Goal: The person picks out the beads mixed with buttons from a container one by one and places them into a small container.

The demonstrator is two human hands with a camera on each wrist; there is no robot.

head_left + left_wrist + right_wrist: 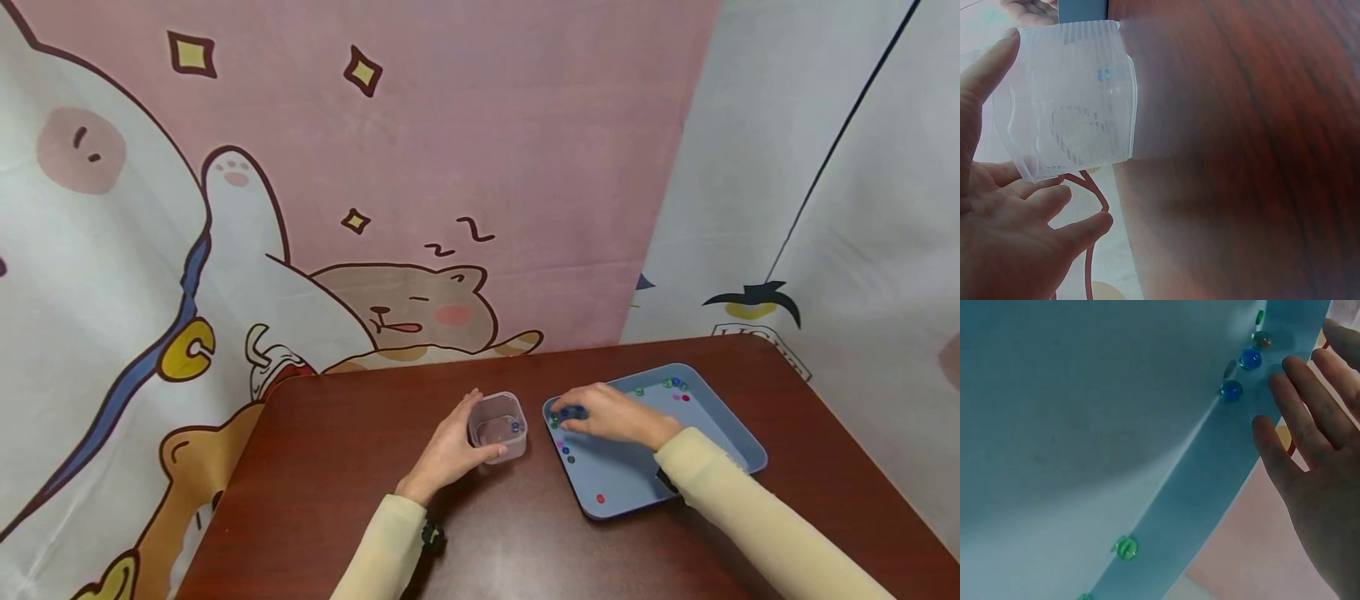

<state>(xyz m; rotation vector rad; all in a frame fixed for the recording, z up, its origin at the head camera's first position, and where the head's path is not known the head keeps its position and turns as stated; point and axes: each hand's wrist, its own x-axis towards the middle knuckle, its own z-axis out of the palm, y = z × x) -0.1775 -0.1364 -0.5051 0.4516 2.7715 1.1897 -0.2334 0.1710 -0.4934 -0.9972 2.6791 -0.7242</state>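
My left hand [448, 450] grips a clear plastic container [517, 447] on the table, thumb on the near side and fingers around the far left. One blue marble [515, 427] shows inside it; in the left wrist view it is a faint blue spot through the wall. Over the left end of a blue tray [637, 479] is my right hand [615, 414], fingers slightly bent and apart. Close to its fingertips, blue marbles [1250, 359] lie along the tray's edge in the right wrist view. I see nothing held in that hand.
Green marbles [667, 383] and a red piece [686, 398] lie at the tray's far side. Another red piece [600, 499] sits near its front left corner. The brown table [337, 500] meets a cartoon-printed cloth [525, 208] at the back.
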